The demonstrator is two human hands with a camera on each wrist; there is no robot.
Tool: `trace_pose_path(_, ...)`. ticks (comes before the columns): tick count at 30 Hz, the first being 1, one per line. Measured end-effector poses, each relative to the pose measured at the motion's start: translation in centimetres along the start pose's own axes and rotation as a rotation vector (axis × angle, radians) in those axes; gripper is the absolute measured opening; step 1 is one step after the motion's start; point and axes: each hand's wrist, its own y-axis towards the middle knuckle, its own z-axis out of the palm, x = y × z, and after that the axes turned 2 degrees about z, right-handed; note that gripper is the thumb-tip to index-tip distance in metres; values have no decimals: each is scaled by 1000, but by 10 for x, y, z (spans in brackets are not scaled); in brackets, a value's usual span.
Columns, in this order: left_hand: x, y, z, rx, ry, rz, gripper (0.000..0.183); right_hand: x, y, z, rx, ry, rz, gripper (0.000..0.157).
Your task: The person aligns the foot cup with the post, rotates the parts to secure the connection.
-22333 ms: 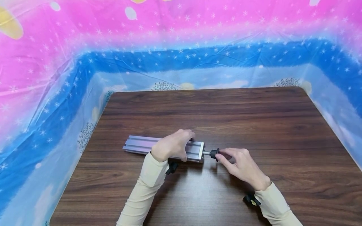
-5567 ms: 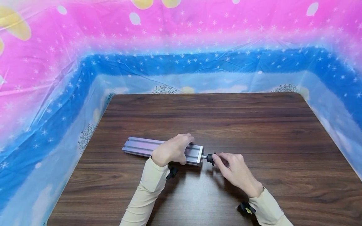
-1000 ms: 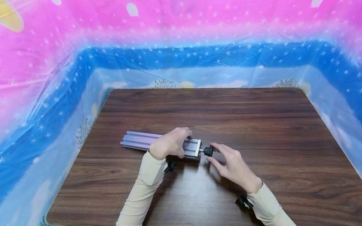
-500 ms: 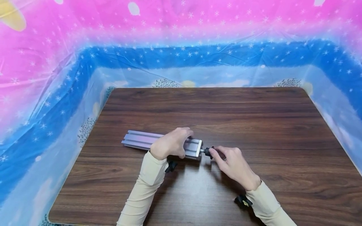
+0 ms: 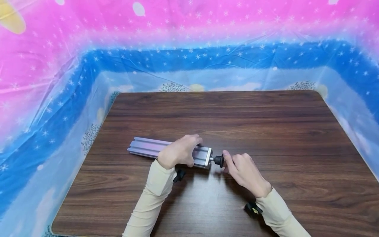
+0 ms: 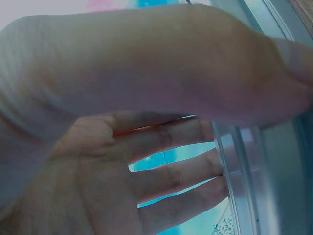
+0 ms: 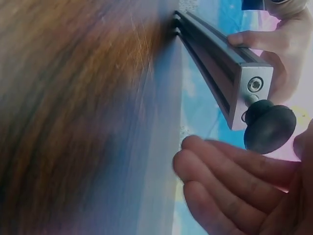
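Note:
A silver aluminium profile [image 5: 148, 147] lies on the table, with an end plate [image 7: 253, 95] on its right end. My left hand [image 5: 179, 151] grips the profile from above near that end, thumb on the near side and fingers over the far side. A black levelling foot [image 5: 219, 160] sticks out of the plate on a short stretch of threaded stud [image 7: 252, 99]. Beside the foot's disc is my right hand [image 5: 244, 168]. In the right wrist view its fingers [image 7: 234, 171] are loosely bent and apart from the foot; the thumb is mostly out of that view.
The brown wood-grain table [image 5: 266, 125] extends around the profile. Pink and blue patterned cloth [image 5: 189, 59] hangs behind and along its sides. A black strap mount sits at each wrist, such as the right mount [image 5: 253, 209].
Over the span, the foot has moved closer to the end plate and less stud shows. Half a second ago my right hand pinched the foot; now its fingers are off it. The left hand keeps its grip.

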Motion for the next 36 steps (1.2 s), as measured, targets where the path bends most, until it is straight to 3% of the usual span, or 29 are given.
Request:
trace_pose_path(3,0,-1,-1,1,2,6,64,-1,-2,-3,-8,8,-32,47)
trace_pose_path(6,0,-2,-2,6,3,-1,66,-2,-5,-6,-26,58,-157,21)
trace_pose_path(8,0,-2,-3,8,3,-10,67,-3,-6,-5,-45,104,-254,49)
trace_pose_path(10,1,-1,-3,12,2,-20,69,-4,-7,-4,-70,130,-346,65)
trace_pose_path(14,1,-1,-3,16,2,-24,68,-6,-8,1,-105,142,-421,66)
trace_pose_path(26,2,-1,-3,-15,16,12,64,-7,-5,5,-150,78,-380,43)
trace_pose_path(36,2,-1,-2,-10,7,6,63,0,-3,5,-78,76,-198,16)
